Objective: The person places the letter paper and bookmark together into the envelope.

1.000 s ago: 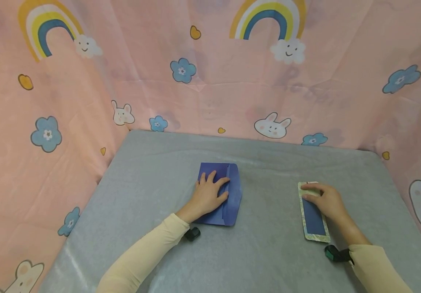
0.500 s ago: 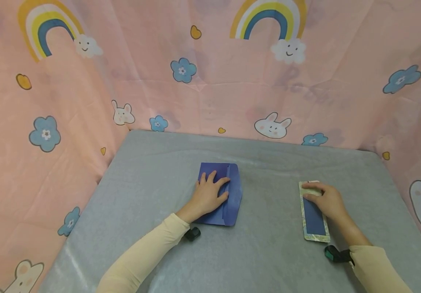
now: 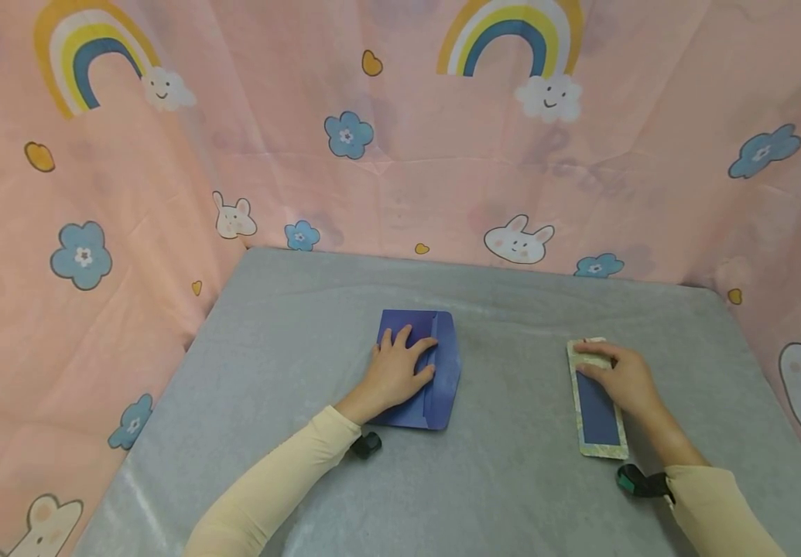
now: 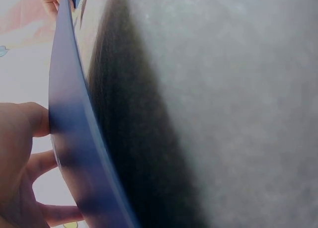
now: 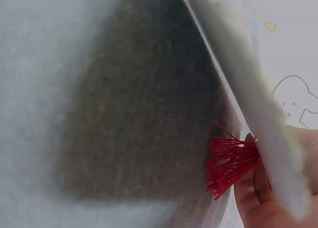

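A blue-purple envelope [image 3: 447,370] lies near the middle of the table, its flap spread out to the right. My left hand [image 3: 397,374] rests over it with fingers apart and fairly straight. In the left wrist view the envelope [image 4: 74,104] appears edge-on, with a dark shadow beneath its near edge. To the right, my right hand [image 3: 624,381] pinches the far end of a long bookmark [image 3: 598,410], dark blue with a pale patterned border. A red tassel [image 5: 231,162] hangs at the fingers in the right wrist view, and the bookmark casts a wide shadow below.
Grey cloth covers the table [image 3: 511,480]. A pink curtain [image 3: 428,170] printed with rainbows, flowers and rabbits encloses the back and sides. Black wrist cameras sit under both forearms, the left one [image 3: 367,444] close to the envelope's near edge.
The far end of the bookmark has shifted slightly away from me in the right hand. My left hand and the envelope stay where they were.
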Demonstrator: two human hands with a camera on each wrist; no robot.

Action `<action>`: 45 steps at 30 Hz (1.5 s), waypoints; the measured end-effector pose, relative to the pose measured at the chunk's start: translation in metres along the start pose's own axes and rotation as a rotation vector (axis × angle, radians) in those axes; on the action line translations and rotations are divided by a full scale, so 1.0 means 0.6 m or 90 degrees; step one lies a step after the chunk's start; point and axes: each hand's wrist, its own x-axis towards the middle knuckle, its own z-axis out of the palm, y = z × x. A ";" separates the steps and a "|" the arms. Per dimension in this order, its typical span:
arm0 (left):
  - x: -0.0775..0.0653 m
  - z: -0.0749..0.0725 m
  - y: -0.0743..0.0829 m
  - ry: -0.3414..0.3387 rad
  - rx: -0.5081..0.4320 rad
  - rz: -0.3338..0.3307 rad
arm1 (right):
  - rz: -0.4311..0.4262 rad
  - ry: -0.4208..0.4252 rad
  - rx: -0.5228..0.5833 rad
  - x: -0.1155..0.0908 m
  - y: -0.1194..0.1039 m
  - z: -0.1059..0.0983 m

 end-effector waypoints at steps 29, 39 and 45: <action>-0.001 -0.004 0.001 -0.005 -0.007 0.000 | 0.078 -0.081 0.008 0.020 -0.049 -0.008; 0.000 -0.004 0.000 -0.002 -0.004 0.004 | 0.044 -0.075 0.016 0.030 -0.074 0.001; 0.000 -0.003 -0.002 -0.004 -0.002 0.003 | 0.050 -0.083 0.049 0.039 -0.093 0.011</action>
